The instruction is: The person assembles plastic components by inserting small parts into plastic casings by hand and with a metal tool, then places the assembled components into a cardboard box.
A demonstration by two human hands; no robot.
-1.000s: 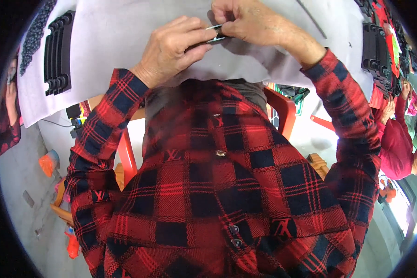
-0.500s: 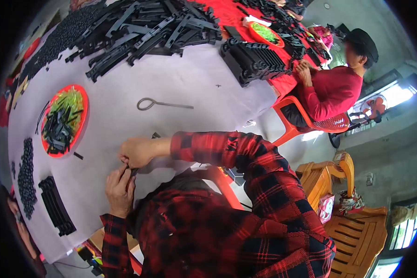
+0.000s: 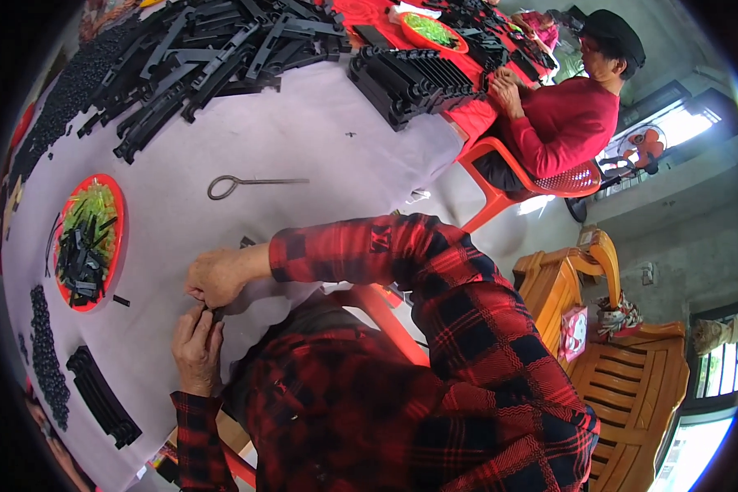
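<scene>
My left hand [image 3: 195, 348] is closed, its thumb and fingers pinched on a small black piece [image 3: 216, 313] that is mostly hidden. Just beyond it, my right hand [image 3: 220, 275] is bent over with its fingers closed, nearly meeting the left fingertips. What the right fingers grip is hidden behind the hand. Another short dark piece [image 3: 248, 243] lies by my right wrist. To the left of my hands a red oval plate [image 3: 120, 246] holds black strips and yellow-green ones. A small black strip [image 3: 121, 301] lies beside it.
Long black plastic parts [image 3: 221, 57] are heaped at the far side, beside many small black pieces [image 3: 66, 107]. A looped metal rod [image 3: 262, 180] lies mid-table. Joined black parts [image 3: 102, 398] sit near left. Stacked black parts [image 3: 414, 86] stand near a seated co-worker [image 3: 562, 123].
My view has shifted, so the table's things appear lower and farther left. Both hands stay close together, fingers still closed. The co-worker's head has turned.
</scene>
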